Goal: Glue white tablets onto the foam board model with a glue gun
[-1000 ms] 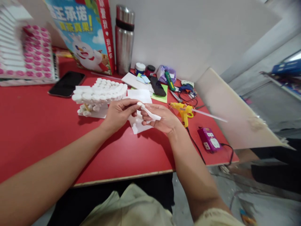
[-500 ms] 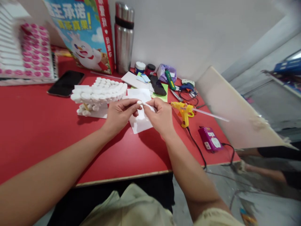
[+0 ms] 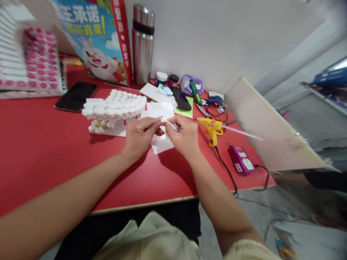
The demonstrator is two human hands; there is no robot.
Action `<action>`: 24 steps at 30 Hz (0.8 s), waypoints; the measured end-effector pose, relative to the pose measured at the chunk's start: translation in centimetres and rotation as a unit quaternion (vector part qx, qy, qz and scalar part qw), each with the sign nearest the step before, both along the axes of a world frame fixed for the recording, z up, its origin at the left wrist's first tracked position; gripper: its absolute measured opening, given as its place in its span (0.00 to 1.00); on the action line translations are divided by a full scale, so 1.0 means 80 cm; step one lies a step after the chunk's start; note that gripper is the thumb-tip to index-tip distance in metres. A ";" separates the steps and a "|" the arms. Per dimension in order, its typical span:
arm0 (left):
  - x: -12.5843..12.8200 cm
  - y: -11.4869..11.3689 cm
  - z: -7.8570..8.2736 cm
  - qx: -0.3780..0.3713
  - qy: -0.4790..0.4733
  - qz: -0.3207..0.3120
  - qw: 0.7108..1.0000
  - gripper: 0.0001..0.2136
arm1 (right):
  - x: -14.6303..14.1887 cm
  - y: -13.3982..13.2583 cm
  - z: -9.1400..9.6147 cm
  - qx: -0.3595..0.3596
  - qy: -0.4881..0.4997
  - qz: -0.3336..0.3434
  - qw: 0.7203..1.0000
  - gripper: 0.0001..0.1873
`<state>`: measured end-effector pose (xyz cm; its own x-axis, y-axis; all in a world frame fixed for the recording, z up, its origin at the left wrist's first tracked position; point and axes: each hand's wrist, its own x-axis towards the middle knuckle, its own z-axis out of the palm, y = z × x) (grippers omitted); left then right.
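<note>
Over the table's middle, my left hand (image 3: 139, 136) and my right hand (image 3: 184, 134) meet, fingertips pinched on a small white rolled piece (image 3: 163, 120). Its material is too small to make out. Beneath the hands lie sheets of white paper (image 3: 162, 146). Just left of my left hand stands a white model (image 3: 115, 105), its top covered in rows of rounded white pieces on a flat white base. A yellow hot glue gun (image 3: 213, 129) with a clear glue stick rests right of my right hand.
A purple power socket box (image 3: 242, 160) sits near the right edge. Behind are a phone (image 3: 76, 95), a steel flask (image 3: 143, 47), a printed bag (image 3: 100, 43), a green cutter (image 3: 195, 92) and small jars (image 3: 161, 78). A pale board (image 3: 271, 133) leans at right; a pink-and-white model (image 3: 40, 59) stands left.
Both hands stay together on the white piece. The left fingers have shifted slightly right and rolled over it, and the piece is tilted a little differently.
</note>
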<state>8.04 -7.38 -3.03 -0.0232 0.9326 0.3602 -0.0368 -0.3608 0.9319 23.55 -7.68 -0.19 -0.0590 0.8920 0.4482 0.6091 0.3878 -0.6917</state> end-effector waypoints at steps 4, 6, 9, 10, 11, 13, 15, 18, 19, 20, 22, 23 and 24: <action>-0.005 0.004 0.008 -0.096 -0.059 -0.061 0.992 0.06 | 0.017 0.007 0.008 -0.082 0.053 0.074 0.993 0.06; -0.006 0.007 0.010 -0.132 -0.082 -0.105 0.982 0.08 | 0.023 0.009 0.011 -0.109 0.075 0.101 0.986 0.06; -0.006 0.010 0.009 -0.159 -0.096 -0.139 0.973 0.11 | 0.027 0.011 0.014 -0.126 0.082 0.112 0.982 0.07; -0.006 0.010 0.008 -0.160 -0.094 -0.142 0.972 0.11 | 0.028 0.011 0.014 -0.130 0.082 0.113 0.982 0.07; -0.005 0.010 0.007 -0.157 -0.090 -0.142 0.973 0.11 | 0.028 0.012 0.014 -0.134 0.082 0.114 0.981 0.07; -0.003 0.009 0.005 -0.143 -0.080 -0.136 0.977 0.10 | 0.028 0.013 0.013 -0.135 0.086 0.115 0.980 0.07; 0.000 0.007 0.003 -0.125 -0.070 -0.127 0.981 0.10 | 0.027 0.013 0.010 -0.126 0.078 0.109 0.983 0.08; 0.003 0.005 -0.001 -0.108 -0.053 -0.108 0.987 0.09 | 0.022 0.012 0.004 -0.101 0.040 0.087 0.990 0.08; 0.004 0.004 -0.002 -0.103 -0.048 -0.098 0.989 0.09 | 0.020 0.011 0.002 -0.090 0.023 0.079 0.993 0.08; 0.004 0.004 -0.003 -0.098 -0.044 -0.088 0.990 0.08 | 0.017 0.010 0.000 -0.079 0.007 0.071 0.994 0.08; 0.005 0.003 -0.003 -0.087 -0.031 -0.069 0.993 0.08 | 0.011 0.007 -0.003 -0.058 -0.017 0.055 0.997 0.08; 0.005 0.004 -0.003 -0.081 -0.021 -0.062 0.995 0.08 | 0.009 0.006 -0.003 -0.052 -0.022 0.047 0.997 0.08; 0.004 0.004 -0.002 -0.073 -0.010 -0.058 0.996 0.08 | 0.008 0.006 -0.002 -0.053 -0.016 0.042 0.998 0.08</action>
<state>8.33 -7.04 -3.19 0.0814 0.9720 0.2202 -0.0897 -0.2129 0.9729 24.19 -7.23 -0.37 -0.1478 0.9254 0.3491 0.5998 0.3645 -0.7123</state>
